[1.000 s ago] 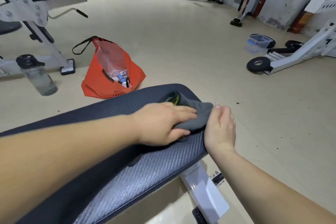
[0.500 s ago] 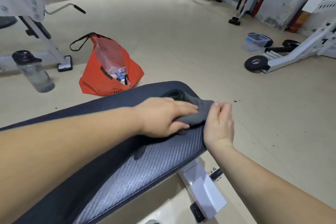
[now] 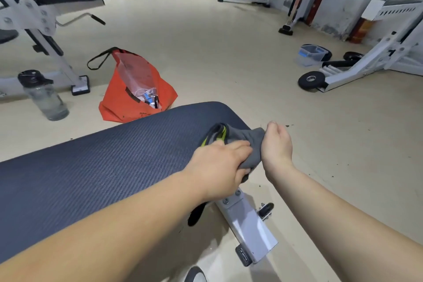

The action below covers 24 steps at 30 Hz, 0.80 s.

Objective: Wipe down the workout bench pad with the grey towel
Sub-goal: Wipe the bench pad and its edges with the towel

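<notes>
The dark blue textured bench pad [image 3: 103, 162] runs from lower left to the centre of the head view. A grey towel [image 3: 248, 144] with a green and black edge lies bunched at the pad's right end. My left hand [image 3: 219, 167] grips the towel from the near side, fingers curled over it. My right hand [image 3: 277, 144] holds the towel's right corner in a closed fist just past the pad's edge. A dark strip of the towel hangs below my left wrist.
An orange bag [image 3: 135, 91] and a clear water bottle [image 3: 43, 96] stand on the floor beyond the pad. The bench's white leg [image 3: 249, 229] sticks out below. Another bench [image 3: 45, 7] is at far left, a weight plate [image 3: 311, 79] and plastic box [image 3: 311, 54] at right.
Both hands and the towel have slid to the right end of the pad, and the towel's green edge now shows. The view has shifted so more of the pad is uncovered.
</notes>
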Motion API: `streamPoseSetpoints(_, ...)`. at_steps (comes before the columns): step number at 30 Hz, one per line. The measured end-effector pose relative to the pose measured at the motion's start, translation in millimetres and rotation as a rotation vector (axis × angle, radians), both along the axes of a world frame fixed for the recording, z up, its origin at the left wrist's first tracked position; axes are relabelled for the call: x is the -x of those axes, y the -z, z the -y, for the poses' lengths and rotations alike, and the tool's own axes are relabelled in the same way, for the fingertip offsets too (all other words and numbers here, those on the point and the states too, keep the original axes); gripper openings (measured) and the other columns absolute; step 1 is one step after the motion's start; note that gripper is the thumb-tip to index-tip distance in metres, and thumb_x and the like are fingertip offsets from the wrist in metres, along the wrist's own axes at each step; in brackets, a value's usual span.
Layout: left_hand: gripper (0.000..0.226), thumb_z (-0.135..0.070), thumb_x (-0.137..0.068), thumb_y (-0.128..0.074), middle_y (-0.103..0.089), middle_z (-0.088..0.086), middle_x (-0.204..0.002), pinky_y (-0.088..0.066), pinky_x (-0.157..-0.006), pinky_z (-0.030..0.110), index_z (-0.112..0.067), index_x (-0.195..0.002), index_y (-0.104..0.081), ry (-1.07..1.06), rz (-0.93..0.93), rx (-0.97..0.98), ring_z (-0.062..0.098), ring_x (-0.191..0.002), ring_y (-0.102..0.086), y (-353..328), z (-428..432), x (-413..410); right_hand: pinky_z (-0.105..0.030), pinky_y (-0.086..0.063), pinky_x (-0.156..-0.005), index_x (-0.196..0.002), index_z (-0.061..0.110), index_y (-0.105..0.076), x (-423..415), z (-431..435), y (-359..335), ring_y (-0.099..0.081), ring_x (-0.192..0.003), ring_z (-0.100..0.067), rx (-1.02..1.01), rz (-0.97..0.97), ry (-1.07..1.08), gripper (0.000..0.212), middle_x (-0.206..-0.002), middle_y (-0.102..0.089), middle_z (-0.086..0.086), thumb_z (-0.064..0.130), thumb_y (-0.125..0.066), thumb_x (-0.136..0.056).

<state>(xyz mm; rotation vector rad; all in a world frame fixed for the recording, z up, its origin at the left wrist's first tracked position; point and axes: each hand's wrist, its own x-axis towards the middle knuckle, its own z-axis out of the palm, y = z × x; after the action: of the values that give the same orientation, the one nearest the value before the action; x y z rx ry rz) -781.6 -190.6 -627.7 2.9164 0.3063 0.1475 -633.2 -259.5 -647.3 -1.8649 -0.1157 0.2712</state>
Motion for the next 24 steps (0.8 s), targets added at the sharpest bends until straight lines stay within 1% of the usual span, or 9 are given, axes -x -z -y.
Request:
streamPoseSetpoints(2,0.048,-0.049,-0.1,-0.043,-0.035,-0.023,-0.159,-0.053,-0.091,0.039,-0.037,-0.146,-0.04,0.007,0.003,-0.023,0.024,-0.119,-0.054,-3,-1,20,-0.041,-0.048,-0.08,-0.089,0.017,-0.055,2,4,-2,-0.057,-0.085,-0.026,0.058,0.037,-0.042,0.02,-0.088,-0.062,-0.001,0.029,-0.041,-0.095)
streamPoseSetpoints(6,0.052,-0.051,-0.1,-0.039,-0.029,-0.028,-0.161,-0.049,-0.099,0.036,-0.041,-0.151,-0.034,0.151,-0.028,-0.021,0.017,-0.122,-0.051,0,-16,74,-0.036,-0.045,-0.073,-0.082,0.02,-0.057,6,11,1,-0.056,-0.084,-0.025,0.221,0.159,-0.161,0.02,-0.092,-0.064,-0.002,0.026,-0.042,-0.095)
streamPoseSetpoints(8,0.052,-0.052,-0.1,-0.04,-0.03,-0.03,-0.16,-0.044,-0.106,0.029,-0.041,-0.151,-0.036,0.162,-0.028,0.019,0.011,-0.127,-0.049,-4,-39,103,-0.037,-0.046,-0.082,-0.089,0.021,-0.059,10,10,2,-0.057,-0.098,-0.026,0.275,0.237,-0.196,0.019,-0.104,-0.064,-0.003,0.028,-0.043,-0.097)
streamPoseSetpoints(10,0.052,-0.05,-0.099,-0.042,-0.037,-0.025,-0.158,-0.038,-0.109,0.026,-0.038,-0.15,-0.04,-0.014,0.008,-0.027,0.011,-0.133,-0.048,-1,-76,121,-0.037,-0.045,-0.091,-0.099,0.021,-0.059,12,7,1,-0.055,-0.113,-0.028,0.304,0.286,-0.207,0.016,-0.113,-0.063,-0.004,0.027,-0.044,-0.099)
streamPoseSetpoints(12,0.048,-0.048,-0.1,-0.043,-0.044,-0.014,-0.156,-0.043,-0.108,0.037,-0.031,-0.145,-0.045,-0.389,-0.02,-0.05,0.024,-0.133,-0.052,0,-103,129,-0.035,-0.041,-0.09,-0.102,0.022,-0.059,13,7,3,-0.054,-0.119,-0.029,0.335,0.291,-0.216,0.015,-0.117,-0.061,-0.004,0.027,-0.045,-0.099)
streamPoseSetpoints(15,0.032,-0.042,-0.1,-0.044,-0.051,0.001,-0.144,-0.049,-0.089,0.047,-0.02,-0.122,-0.051,-0.793,-0.06,-0.015,0.039,-0.117,-0.057,-4,-97,109,-0.036,-0.043,-0.094,-0.105,0.02,-0.061,12,6,6,-0.053,-0.122,-0.03,0.352,0.295,-0.233,0.018,-0.118,-0.06,-0.005,0.027,-0.046,-0.098)
streamPoseSetpoints(17,0.032,-0.042,-0.099,-0.047,-0.048,-0.004,-0.148,-0.049,-0.09,0.045,-0.023,-0.125,-0.051,-0.703,-0.064,-0.035,0.036,-0.119,-0.057,-4,-70,92,-0.038,-0.044,-0.099,-0.105,0.02,-0.062,11,4,8,-0.053,-0.123,-0.03,0.341,0.287,-0.228,0.02,-0.118,-0.061,-0.005,0.029,-0.045,-0.099)
streamPoseSetpoints(20,0.05,-0.05,-0.096,-0.044,-0.037,-0.021,-0.159,-0.048,-0.106,0.042,-0.037,-0.145,-0.041,-0.265,0.008,-0.013,0.025,-0.135,-0.05,0,-41,79,-0.039,-0.045,-0.1,-0.1,0.023,-0.06,8,1,11,-0.054,-0.122,-0.03,0.32,0.28,-0.199,0.018,-0.118,-0.062,-0.005,0.032,-0.044,-0.1)
streamPoseSetpoints(24,0.055,-0.055,-0.096,-0.042,-0.038,-0.024,-0.158,-0.042,-0.112,0.035,-0.04,-0.149,-0.041,0.076,-0.078,0.012,0.015,-0.139,-0.048,-4,-77,45,-0.04,-0.045,-0.097,-0.096,0.017,-0.063,5,-2,12,-0.056,-0.115,-0.031,0.299,0.273,-0.169,0.029,-0.114,-0.064,-0.008,0.036,-0.043,-0.102)
